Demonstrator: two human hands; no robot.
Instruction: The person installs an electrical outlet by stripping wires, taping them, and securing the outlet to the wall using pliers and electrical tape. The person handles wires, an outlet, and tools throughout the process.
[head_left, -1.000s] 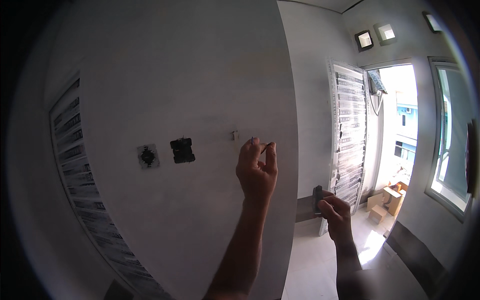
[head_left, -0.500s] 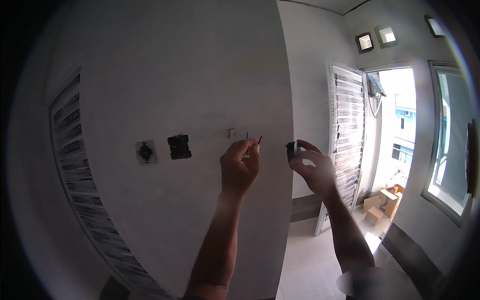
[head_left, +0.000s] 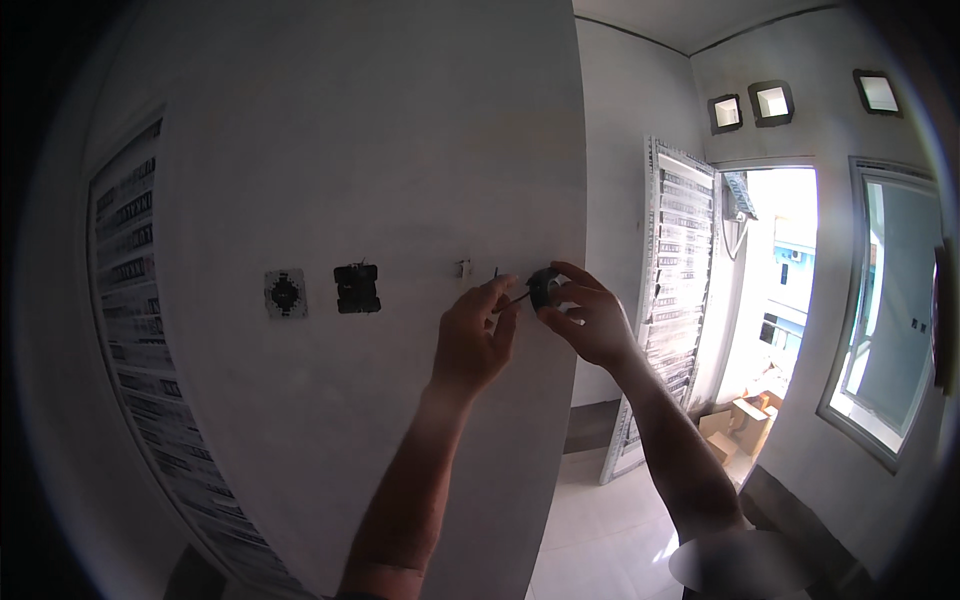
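Note:
My left hand (head_left: 470, 333) is raised in front of the wall, its thumb and fingers pinching thin dark wires (head_left: 518, 299). One wire end sticks up above the fingers; another points right. Close beside it, my right hand (head_left: 598, 318) grips a small, round black thing that looks like a roll of electrical tape (head_left: 542, 289). The wire tip reaches the near side of this roll; whether they touch, I cannot tell. My fingers hide part of both. Just behind my left hand, a small pale fitting (head_left: 464, 268) sits on the wall.
Left along the grey wall (head_left: 420, 140) are a square black wall box (head_left: 357, 289) and a grey-edged box opening (head_left: 286, 294). Farther left stands a wrapped panel (head_left: 135, 260). Right of the wall's edge are a wrapped door (head_left: 675, 270), cardboard boxes (head_left: 740, 425) and a window (head_left: 885, 310).
My right hand has come left with the black roll, up to the wires in my left hand. My left hand stays nearly in place, and the wire tip now points right.

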